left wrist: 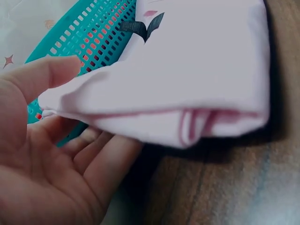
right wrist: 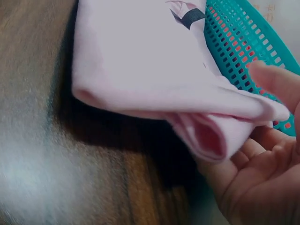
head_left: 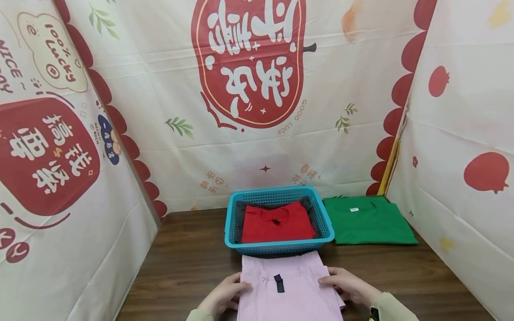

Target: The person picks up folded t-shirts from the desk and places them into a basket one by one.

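A folded pale pink T-shirt (head_left: 289, 290), with a black label at its neckline, is held between both hands in front of the basket. My left hand (head_left: 225, 292) holds its left edge, thumb on the upper side and fingers beneath. On the opposite edge, my right hand (head_left: 348, 285) grips in the same way. Both wrist views show the fingers under the folded layers, where rolled edges stick out. The shirt's far edge comes right up to the near side of a blue plastic basket (head_left: 277, 246). Inside the basket lies a folded red shirt (head_left: 265, 225) on top of dark grey cloth (head_left: 240, 218).
A folded green shirt (head_left: 369, 223) with a white label lies to the right of the basket on the brown wooden table (head_left: 180, 263). Printed white cloth (head_left: 160, 89) hangs behind the table and along both sides.
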Available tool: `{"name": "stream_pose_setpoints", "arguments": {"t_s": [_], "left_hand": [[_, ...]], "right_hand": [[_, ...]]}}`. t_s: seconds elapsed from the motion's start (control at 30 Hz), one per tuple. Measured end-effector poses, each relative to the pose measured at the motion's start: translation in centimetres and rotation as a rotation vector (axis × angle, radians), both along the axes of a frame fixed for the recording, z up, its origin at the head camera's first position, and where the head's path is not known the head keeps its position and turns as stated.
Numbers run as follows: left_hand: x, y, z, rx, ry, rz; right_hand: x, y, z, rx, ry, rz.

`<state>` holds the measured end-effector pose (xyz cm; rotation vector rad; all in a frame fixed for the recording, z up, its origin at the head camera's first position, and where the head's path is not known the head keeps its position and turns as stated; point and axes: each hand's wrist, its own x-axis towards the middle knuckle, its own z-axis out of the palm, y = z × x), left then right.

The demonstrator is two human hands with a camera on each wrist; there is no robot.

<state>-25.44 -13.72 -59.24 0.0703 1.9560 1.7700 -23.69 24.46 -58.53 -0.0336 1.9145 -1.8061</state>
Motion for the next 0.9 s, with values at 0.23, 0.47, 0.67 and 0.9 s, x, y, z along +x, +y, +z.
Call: {"name": "stream_pose_setpoints", "arguments": {"t_s": [0.23, 0.47, 0.67, 0.9], "left_hand": [[0.0, -0.1, -0.2, 0.018, -0.025, -0.014], [0.0, -0.1, -0.3, 0.009, -0.022, 0.015], [0.1, -0.2, -0.8, 0.035, 0.008, 0.026], [0.1, -0.3, -0.9, 0.073, 0.024, 0.024]], "right_hand": [[-0.1, -0.3, -0.3, -0.191, -0.064, 0.049], [-0.4, -0.4, -0.5, -0.232, -0.063, 0.082], [-0.3, -0.1, -0.6, -0.272, -0.038, 0.115], [-0.3, 0.2, -0.7, -0.295, -0.036, 0.133]]}}
